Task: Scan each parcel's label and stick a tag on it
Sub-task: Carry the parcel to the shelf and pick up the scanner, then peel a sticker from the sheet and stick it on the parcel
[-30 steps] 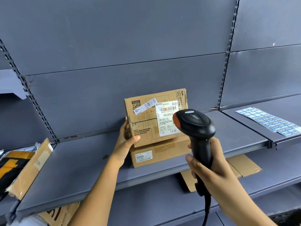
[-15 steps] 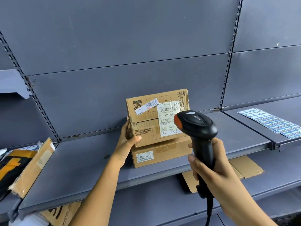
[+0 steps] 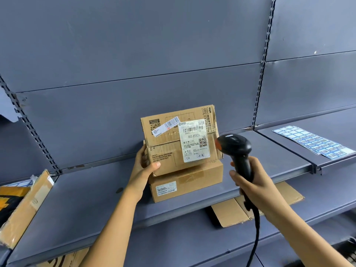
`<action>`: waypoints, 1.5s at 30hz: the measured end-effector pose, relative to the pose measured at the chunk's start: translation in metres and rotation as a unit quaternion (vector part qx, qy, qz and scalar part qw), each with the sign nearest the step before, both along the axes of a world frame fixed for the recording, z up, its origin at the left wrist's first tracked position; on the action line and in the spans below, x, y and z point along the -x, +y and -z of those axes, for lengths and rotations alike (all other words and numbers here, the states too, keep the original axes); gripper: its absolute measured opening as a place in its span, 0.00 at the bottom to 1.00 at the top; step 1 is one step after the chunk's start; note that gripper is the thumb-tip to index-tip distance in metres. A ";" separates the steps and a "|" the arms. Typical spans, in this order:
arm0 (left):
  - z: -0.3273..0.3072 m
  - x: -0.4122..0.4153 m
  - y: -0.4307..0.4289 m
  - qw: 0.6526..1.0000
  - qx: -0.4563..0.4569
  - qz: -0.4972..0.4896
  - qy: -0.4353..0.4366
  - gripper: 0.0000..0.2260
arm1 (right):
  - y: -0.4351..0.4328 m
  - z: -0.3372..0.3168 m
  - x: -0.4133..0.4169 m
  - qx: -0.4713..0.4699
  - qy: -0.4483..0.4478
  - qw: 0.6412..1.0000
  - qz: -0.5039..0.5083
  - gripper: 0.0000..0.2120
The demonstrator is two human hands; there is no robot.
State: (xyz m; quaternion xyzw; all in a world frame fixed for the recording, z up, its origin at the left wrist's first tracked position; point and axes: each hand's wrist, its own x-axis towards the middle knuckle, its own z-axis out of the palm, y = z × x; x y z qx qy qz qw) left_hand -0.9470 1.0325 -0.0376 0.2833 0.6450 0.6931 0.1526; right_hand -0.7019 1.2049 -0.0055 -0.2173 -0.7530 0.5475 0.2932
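Shelf (image 3: pixel 77 199) carries two stacked parcels. Upper parcel (image 3: pixel 165 149) stands tilted on lower parcel (image 3: pixel 202 178). Sheet of blue tags (image 3: pixel 312 143) lies on the adjacent shelf, right. Left hand (image 3: pixel 143 168) grips the upper parcel's left edge. Right hand (image 3: pixel 250 187) is clenched round the barcode scanner (image 3: pixel 234 146), whose head is just beside the shipping label (image 3: pixel 194 140).
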 end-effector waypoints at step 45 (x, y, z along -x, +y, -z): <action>-0.038 -0.035 0.069 0.994 -0.038 0.082 -0.065 0.30 | 0.145 0.031 0.035 -0.139 -0.116 0.972 0.153 0.10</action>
